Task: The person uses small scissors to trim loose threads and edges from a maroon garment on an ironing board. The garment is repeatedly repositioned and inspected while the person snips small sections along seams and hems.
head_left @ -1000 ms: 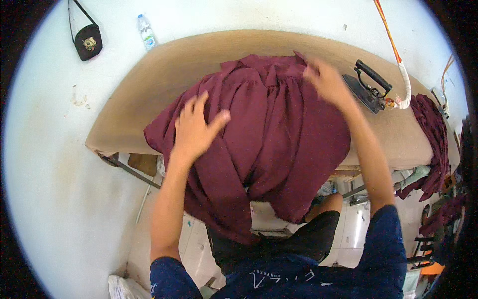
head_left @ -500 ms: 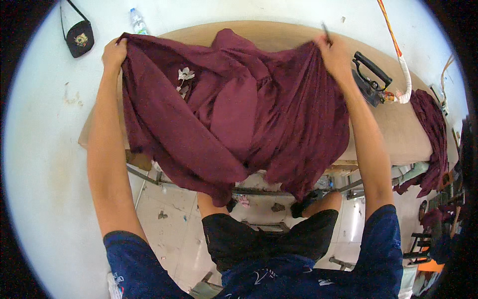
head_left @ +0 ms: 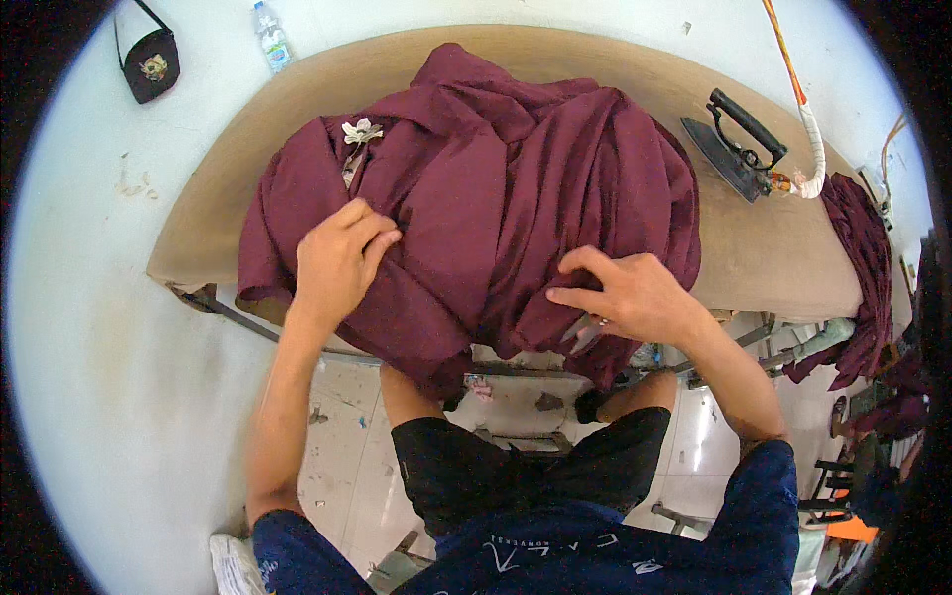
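A large maroon garment (head_left: 451, 198) lies bunched over the padded tan ironing table (head_left: 783, 263), its lower folds hanging off the near edge. White flower trim (head_left: 361, 132) shows at its upper left. My left hand (head_left: 340, 263) is closed at the garment's left-centre, thumb and fingers pinching the cloth near a fold. My right hand (head_left: 640, 297) is over the lower right folds, with thumb and forefinger apart. Small pointed metal snips (head_left: 582, 335) stick out from under its palm, held by the other fingers, which are partly hidden.
To the right, a black-handled iron (head_left: 734, 149) rests on the table, joined to a white-wrapped hose (head_left: 811, 149). More maroon cloth (head_left: 861, 258) hangs over the right end. A plastic bottle (head_left: 271, 40) and a small black bag (head_left: 151, 65) are at the far left.
Both hands have come down and inward from the garment's raised upper corners. The cloth, held up and spread before, has dropped onto the table.
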A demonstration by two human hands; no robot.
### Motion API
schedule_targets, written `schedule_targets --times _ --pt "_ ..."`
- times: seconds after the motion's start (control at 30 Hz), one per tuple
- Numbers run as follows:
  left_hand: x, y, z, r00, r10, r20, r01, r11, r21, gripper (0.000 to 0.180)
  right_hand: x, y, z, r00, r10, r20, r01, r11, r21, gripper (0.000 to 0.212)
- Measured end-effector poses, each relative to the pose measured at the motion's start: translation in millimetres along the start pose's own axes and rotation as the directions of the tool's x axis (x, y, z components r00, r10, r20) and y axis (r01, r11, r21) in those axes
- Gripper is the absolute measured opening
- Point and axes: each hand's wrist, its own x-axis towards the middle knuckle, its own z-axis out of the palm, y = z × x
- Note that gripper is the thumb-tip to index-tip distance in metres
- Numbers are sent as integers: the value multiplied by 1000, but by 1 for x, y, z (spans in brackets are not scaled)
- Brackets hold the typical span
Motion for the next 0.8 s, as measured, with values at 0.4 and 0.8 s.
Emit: schedule_targets --times 0.4,0.8 --pt "191 -143 -13 898 -423 -117 397 897 -197 41 119 138 -40 630 492 -601 -416 867 274 27" --pt "-103 32 14 980 -54 189 20 983 180 42 -70 -30 61 661 364 -656 -272 931 243 23"
